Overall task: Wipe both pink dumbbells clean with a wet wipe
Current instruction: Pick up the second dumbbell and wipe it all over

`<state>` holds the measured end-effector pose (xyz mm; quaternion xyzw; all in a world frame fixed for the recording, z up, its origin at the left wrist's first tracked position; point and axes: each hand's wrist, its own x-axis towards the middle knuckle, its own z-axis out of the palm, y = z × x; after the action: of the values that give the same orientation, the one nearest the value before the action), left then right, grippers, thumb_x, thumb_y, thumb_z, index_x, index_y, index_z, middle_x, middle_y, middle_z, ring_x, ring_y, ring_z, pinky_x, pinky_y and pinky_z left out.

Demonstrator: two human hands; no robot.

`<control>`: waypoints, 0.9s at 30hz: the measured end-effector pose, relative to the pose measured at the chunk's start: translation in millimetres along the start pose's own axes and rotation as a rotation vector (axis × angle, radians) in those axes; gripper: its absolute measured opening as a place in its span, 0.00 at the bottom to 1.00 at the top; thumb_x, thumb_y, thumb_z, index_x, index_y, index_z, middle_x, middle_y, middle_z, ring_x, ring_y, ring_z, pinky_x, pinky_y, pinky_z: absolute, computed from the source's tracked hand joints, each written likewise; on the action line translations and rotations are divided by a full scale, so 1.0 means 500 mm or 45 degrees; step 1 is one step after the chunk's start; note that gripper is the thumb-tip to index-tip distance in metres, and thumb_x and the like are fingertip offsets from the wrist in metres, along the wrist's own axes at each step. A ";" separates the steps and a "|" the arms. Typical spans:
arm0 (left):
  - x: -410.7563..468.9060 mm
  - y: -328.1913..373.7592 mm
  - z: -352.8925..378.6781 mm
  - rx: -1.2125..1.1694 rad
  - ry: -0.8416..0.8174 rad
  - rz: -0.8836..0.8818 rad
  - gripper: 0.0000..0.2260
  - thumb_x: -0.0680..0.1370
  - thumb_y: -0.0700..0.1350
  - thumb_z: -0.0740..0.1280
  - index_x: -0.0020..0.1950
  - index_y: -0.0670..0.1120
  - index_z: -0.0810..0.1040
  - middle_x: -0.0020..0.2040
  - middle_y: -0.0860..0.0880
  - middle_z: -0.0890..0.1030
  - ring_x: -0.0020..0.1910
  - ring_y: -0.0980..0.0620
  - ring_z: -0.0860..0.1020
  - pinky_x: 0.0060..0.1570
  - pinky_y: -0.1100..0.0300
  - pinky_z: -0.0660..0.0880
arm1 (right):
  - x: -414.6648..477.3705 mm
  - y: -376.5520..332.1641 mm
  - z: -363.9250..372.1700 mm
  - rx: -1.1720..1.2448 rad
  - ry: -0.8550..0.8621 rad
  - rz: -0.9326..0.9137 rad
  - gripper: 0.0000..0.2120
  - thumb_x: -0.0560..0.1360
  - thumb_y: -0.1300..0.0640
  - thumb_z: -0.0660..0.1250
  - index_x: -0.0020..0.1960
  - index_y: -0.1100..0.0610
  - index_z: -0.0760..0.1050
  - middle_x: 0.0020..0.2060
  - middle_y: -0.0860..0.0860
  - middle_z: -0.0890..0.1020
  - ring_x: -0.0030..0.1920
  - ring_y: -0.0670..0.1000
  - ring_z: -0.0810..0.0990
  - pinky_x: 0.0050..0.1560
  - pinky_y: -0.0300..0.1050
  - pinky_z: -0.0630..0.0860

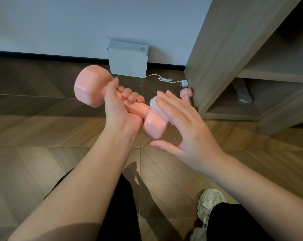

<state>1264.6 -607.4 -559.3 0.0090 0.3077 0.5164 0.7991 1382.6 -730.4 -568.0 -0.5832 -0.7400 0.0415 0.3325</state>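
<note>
- The step in hand looks like wiping the first of the two dumbbells, and its right-hand head is under the wipe.
- The left hand (119,108) is curled round the handle of the held dumbbell (88,86) and holds it tilted above the floor. The dumbbell's larger-looking head sticks out to the left of the knuckles.
- The wet wipe (155,103) is bunched between the dumbbell's right head and the fingers of the right hand.
- The right hand (187,126) has straight, spread fingers pressing the wipe onto that head, with the thumb free below.
- The second dumbbell (186,93) lies on the floor just beyond the right fingertips, against the foot of the wooden shelf unit (216,66).
- The next move probably calls for turning the handle in the left hand so that the unwiped faces, the handle and the far head meet the wipe. The second dumbbell would come after that.
</note>
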 end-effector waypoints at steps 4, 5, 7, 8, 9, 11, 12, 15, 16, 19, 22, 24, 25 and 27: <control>0.007 -0.007 0.000 -0.038 -0.019 -0.056 0.14 0.77 0.47 0.68 0.34 0.47 0.69 0.26 0.53 0.67 0.23 0.55 0.65 0.28 0.63 0.67 | 0.002 0.003 0.001 0.091 -0.004 0.131 0.39 0.67 0.51 0.79 0.73 0.57 0.67 0.75 0.55 0.64 0.77 0.52 0.61 0.75 0.52 0.61; 0.009 -0.008 0.001 -0.044 -0.058 -0.059 0.14 0.77 0.47 0.67 0.34 0.47 0.69 0.26 0.52 0.68 0.24 0.55 0.67 0.29 0.63 0.69 | 0.003 0.003 0.000 0.160 0.015 0.173 0.39 0.66 0.52 0.80 0.72 0.55 0.67 0.74 0.54 0.67 0.76 0.49 0.63 0.74 0.46 0.61; 0.011 -0.008 0.003 -0.047 -0.183 -0.057 0.15 0.78 0.48 0.67 0.34 0.46 0.69 0.29 0.50 0.74 0.30 0.52 0.76 0.33 0.62 0.75 | 0.007 0.004 -0.007 0.290 0.094 0.243 0.36 0.65 0.55 0.81 0.69 0.54 0.70 0.69 0.51 0.74 0.71 0.46 0.69 0.72 0.43 0.65; 0.011 -0.008 0.004 -0.026 -0.262 -0.046 0.15 0.78 0.49 0.66 0.33 0.46 0.69 0.33 0.49 0.78 0.37 0.50 0.81 0.36 0.60 0.78 | 0.011 0.005 -0.014 0.369 0.174 0.291 0.32 0.66 0.58 0.80 0.67 0.55 0.73 0.65 0.50 0.77 0.68 0.45 0.73 0.70 0.46 0.69; 0.011 -0.008 0.006 0.029 -0.335 -0.023 0.16 0.79 0.50 0.64 0.33 0.46 0.69 0.35 0.48 0.79 0.42 0.48 0.83 0.38 0.58 0.79 | 0.015 0.006 -0.022 0.465 0.258 0.353 0.26 0.69 0.60 0.78 0.65 0.57 0.76 0.62 0.50 0.80 0.64 0.45 0.77 0.67 0.49 0.72; 0.003 -0.013 0.009 0.178 -0.404 0.050 0.17 0.80 0.50 0.62 0.33 0.48 0.67 0.32 0.52 0.76 0.35 0.53 0.81 0.32 0.62 0.76 | 0.022 0.005 -0.032 0.561 0.312 0.400 0.20 0.71 0.63 0.75 0.63 0.59 0.78 0.57 0.49 0.83 0.59 0.45 0.80 0.64 0.48 0.75; -0.001 -0.019 0.012 0.228 -0.398 0.078 0.16 0.80 0.50 0.62 0.33 0.49 0.66 0.28 0.53 0.71 0.27 0.56 0.74 0.26 0.64 0.71 | 0.024 0.000 -0.031 0.546 0.274 0.368 0.19 0.71 0.62 0.75 0.61 0.59 0.79 0.57 0.49 0.83 0.59 0.44 0.80 0.64 0.44 0.74; -0.005 -0.032 0.016 0.177 -0.294 -0.001 0.16 0.80 0.49 0.63 0.34 0.50 0.64 0.24 0.55 0.62 0.21 0.58 0.61 0.24 0.66 0.60 | 0.022 -0.013 -0.022 0.533 0.186 0.271 0.16 0.72 0.57 0.73 0.58 0.61 0.80 0.60 0.52 0.81 0.63 0.45 0.78 0.65 0.38 0.70; -0.004 -0.031 0.015 0.150 -0.259 -0.033 0.16 0.80 0.49 0.64 0.34 0.50 0.64 0.24 0.55 0.62 0.21 0.58 0.60 0.25 0.66 0.60 | 0.021 -0.015 -0.021 0.536 0.164 0.270 0.17 0.72 0.56 0.72 0.59 0.61 0.80 0.61 0.52 0.80 0.64 0.45 0.77 0.65 0.39 0.70; 0.004 -0.025 0.010 0.125 -0.205 -0.061 0.16 0.79 0.50 0.65 0.34 0.49 0.65 0.25 0.54 0.62 0.22 0.57 0.60 0.26 0.65 0.60 | 0.019 -0.011 -0.023 0.501 0.068 0.305 0.22 0.72 0.54 0.73 0.64 0.59 0.76 0.65 0.51 0.77 0.67 0.45 0.74 0.67 0.42 0.71; 0.008 -0.018 0.008 0.103 -0.216 -0.058 0.16 0.79 0.50 0.65 0.34 0.49 0.65 0.25 0.54 0.62 0.22 0.57 0.61 0.24 0.66 0.61 | 0.013 -0.004 -0.021 0.478 -0.012 0.289 0.28 0.70 0.49 0.76 0.66 0.55 0.71 0.70 0.48 0.72 0.71 0.43 0.70 0.67 0.37 0.67; 0.009 -0.014 0.008 0.066 -0.224 -0.066 0.16 0.79 0.49 0.66 0.33 0.49 0.66 0.25 0.54 0.62 0.22 0.57 0.61 0.25 0.66 0.61 | 0.009 0.005 -0.019 0.386 -0.047 0.206 0.34 0.67 0.48 0.79 0.68 0.53 0.69 0.74 0.51 0.66 0.74 0.42 0.64 0.71 0.35 0.61; 0.010 -0.013 0.008 0.034 -0.217 -0.077 0.16 0.79 0.50 0.66 0.33 0.49 0.66 0.26 0.54 0.62 0.22 0.57 0.61 0.25 0.66 0.62 | 0.008 0.009 -0.017 0.331 -0.068 0.173 0.38 0.65 0.47 0.79 0.69 0.51 0.66 0.76 0.53 0.63 0.75 0.42 0.60 0.72 0.34 0.58; 0.011 -0.014 0.008 -0.024 -0.197 -0.096 0.17 0.78 0.50 0.67 0.33 0.48 0.67 0.26 0.54 0.63 0.23 0.57 0.61 0.25 0.66 0.63 | 0.007 0.011 -0.005 0.261 -0.072 0.152 0.45 0.61 0.47 0.81 0.72 0.50 0.61 0.76 0.54 0.60 0.76 0.43 0.57 0.72 0.33 0.55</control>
<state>1274.0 -604.8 -561.1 0.0299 0.2401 0.4866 0.8395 1388.0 -726.3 -566.8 -0.5877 -0.7049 0.1534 0.3663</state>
